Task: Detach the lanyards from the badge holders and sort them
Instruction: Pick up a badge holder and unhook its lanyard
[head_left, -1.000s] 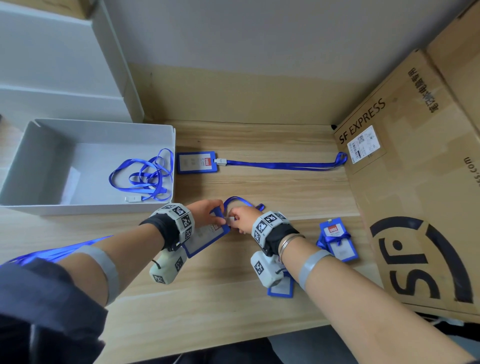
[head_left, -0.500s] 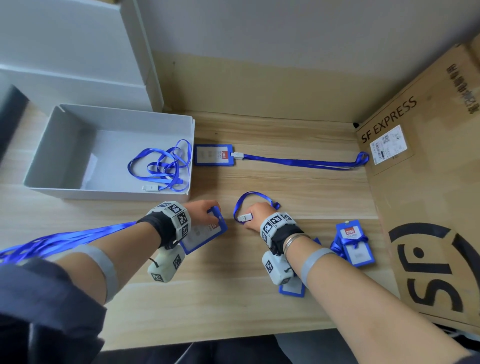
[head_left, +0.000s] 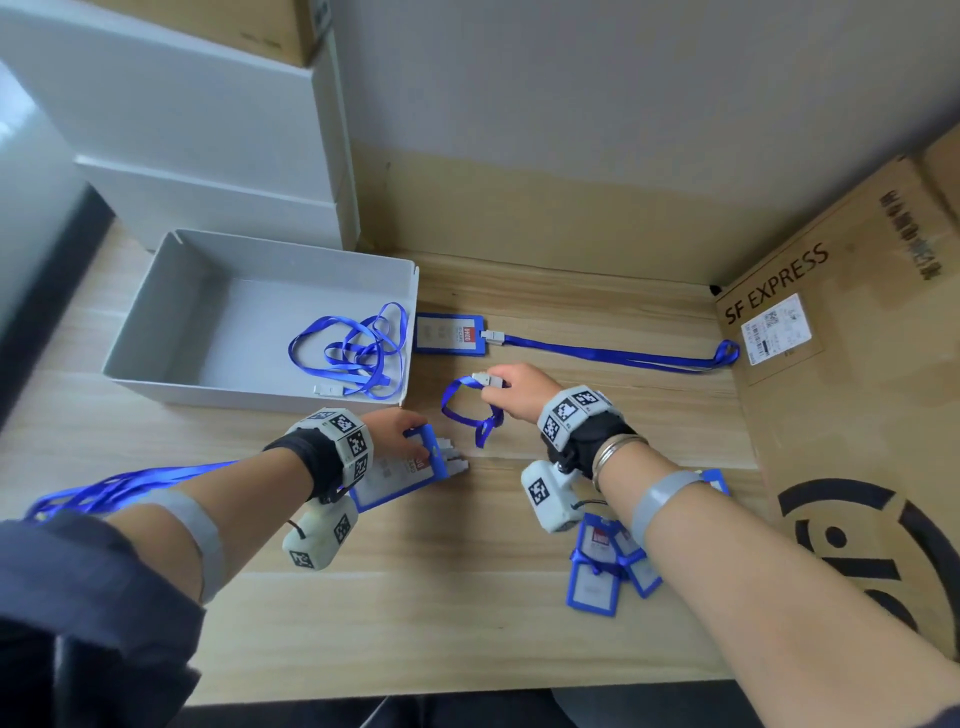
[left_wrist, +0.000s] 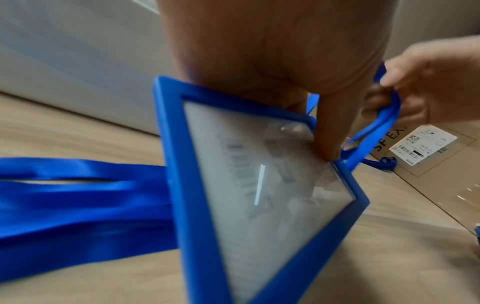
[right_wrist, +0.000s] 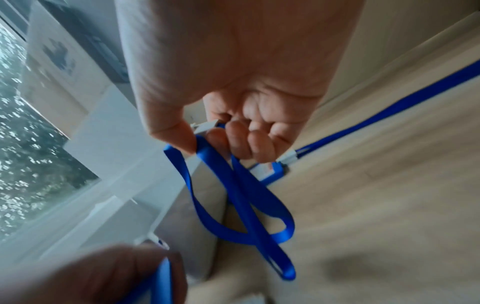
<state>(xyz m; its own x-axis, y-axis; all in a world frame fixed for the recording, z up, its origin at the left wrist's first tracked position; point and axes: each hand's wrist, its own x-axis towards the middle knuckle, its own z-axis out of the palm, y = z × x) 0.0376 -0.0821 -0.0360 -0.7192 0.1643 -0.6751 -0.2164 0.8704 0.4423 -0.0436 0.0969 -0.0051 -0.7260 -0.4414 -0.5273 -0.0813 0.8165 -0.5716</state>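
My left hand (head_left: 402, 431) grips a blue badge holder (head_left: 400, 480) by its top edge, tilted just above the table; the left wrist view shows the badge holder (left_wrist: 259, 185) with my thumb pressed on its clear face. My right hand (head_left: 511, 392) pinches the white clip of a detached blue lanyard (head_left: 467, 410), whose loop hangs down to the table. In the right wrist view the lanyard (right_wrist: 233, 205) hangs from my right hand (right_wrist: 215, 133). A grey bin (head_left: 156, 306) at the left holds loose blue lanyards (head_left: 353, 353).
Another badge holder (head_left: 449, 334) with its lanyard (head_left: 623, 356) attached lies stretched across the back of the table. Several empty badge holders (head_left: 602, 566) lie under my right forearm. A large cardboard box (head_left: 857, 389) fills the right side. Blue lanyards (head_left: 114, 486) trail off the left edge.
The clip has come off the badge holder. My right hand has lifted the freed lanyard up and away, while my left hand keeps the holder near the table.
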